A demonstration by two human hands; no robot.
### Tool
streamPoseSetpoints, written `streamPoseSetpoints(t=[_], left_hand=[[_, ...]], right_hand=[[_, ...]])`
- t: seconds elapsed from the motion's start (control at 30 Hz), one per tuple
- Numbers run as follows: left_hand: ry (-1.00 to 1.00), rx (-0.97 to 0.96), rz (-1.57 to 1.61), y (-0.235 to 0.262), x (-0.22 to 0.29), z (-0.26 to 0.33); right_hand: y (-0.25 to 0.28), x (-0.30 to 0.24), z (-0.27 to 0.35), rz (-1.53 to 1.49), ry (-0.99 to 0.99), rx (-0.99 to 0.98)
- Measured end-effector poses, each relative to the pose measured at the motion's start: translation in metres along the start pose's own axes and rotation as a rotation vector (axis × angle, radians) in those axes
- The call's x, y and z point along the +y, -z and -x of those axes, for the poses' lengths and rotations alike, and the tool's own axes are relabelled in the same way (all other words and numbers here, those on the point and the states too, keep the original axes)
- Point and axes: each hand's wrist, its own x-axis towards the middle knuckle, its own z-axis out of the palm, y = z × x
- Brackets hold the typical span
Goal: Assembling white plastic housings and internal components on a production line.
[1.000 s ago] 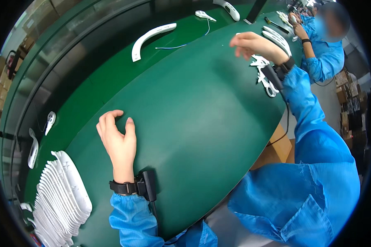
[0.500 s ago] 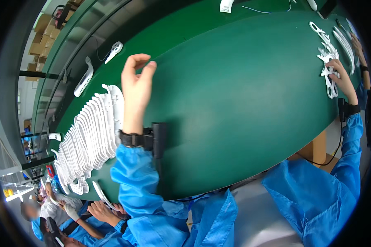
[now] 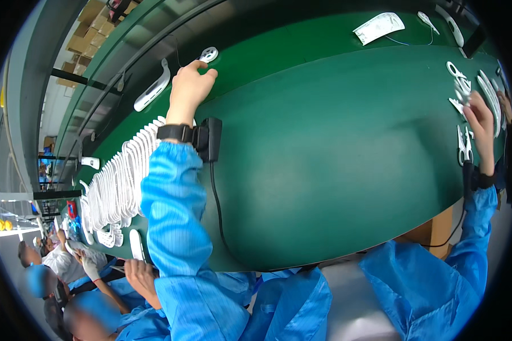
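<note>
My left hand (image 3: pixel 190 88) reaches over the far left of the green table, thumb apart from the bent fingers. Its fingertips come up to a white plastic part with a round holed end (image 3: pixel 209 54); whether they touch it I cannot tell. Just left of it lies a long curved white part (image 3: pixel 154 90). At the far right, my right hand (image 3: pixel 480 122) pinches a small white plastic piece (image 3: pixel 462 95), smeared by motion. Around it lie white ring-handled parts (image 3: pixel 455 70) and a white scissors-shaped part (image 3: pixel 465 149).
A dense row of curved white parts (image 3: pixel 116 182) stands left of my left forearm. A white packet (image 3: pixel 379 28) and a thin cable lie at the far edge. Curved white strips (image 3: pixel 489 102) lie far right, beside another person's hand (image 3: pixel 505 107). Co-workers sit at lower left.
My left hand has moved forward to the round-ended part. My right hand has lifted off the white parts with a small piece. The view has shifted, showing more of the far edge.
</note>
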Motion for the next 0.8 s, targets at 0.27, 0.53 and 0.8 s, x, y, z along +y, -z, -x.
streamPoseSetpoints(t=[0.27,0.53,0.8], left_hand=[[0.255,-0.045,-0.382,-0.013,-0.02,-0.027],[0.469,-0.01,-0.554,-0.012,-0.022,-0.07],[0.078,0.572,-0.482,0.003,-0.087,-0.078]], right_hand=[[-0.235,-0.106,-0.079,-0.618,-0.078,-0.503],[-0.24,-0.107,-0.086,-0.579,-0.074,-0.565],[-0.244,-0.106,-0.092,-0.733,-0.057,-0.591]])
